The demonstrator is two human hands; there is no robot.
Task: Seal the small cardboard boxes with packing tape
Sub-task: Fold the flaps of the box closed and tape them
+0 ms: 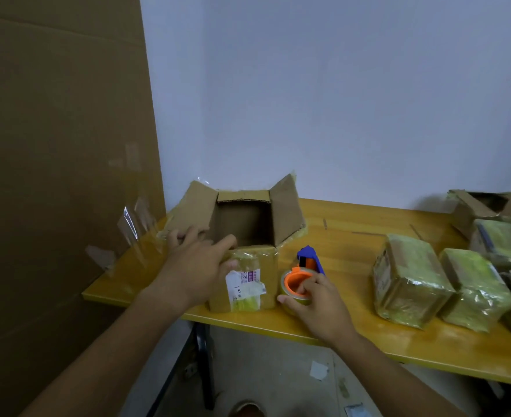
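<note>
label: white sticker (243, 288) on open box (243, 257) front, "5" readable, rest blurred
box: table's (353, 326) left end, flaps up
left hand (197, 266): flat, fingers straight, on near-left flap
right hand (317, 302): gripping tape dispenser (300, 276) beside box
right side: taped boxes (410, 281)
left: large cardboard sheet (61, 176)

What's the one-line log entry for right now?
left hand: on open box flap | right hand: grips tape dispenser on table | flaps: open | sealed boxes: right

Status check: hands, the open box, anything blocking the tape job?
Left hand resting on open box, flaps still up. Right hand gripping tape dispenser on table. Taped boxes off right, nothing in the way.
</note>
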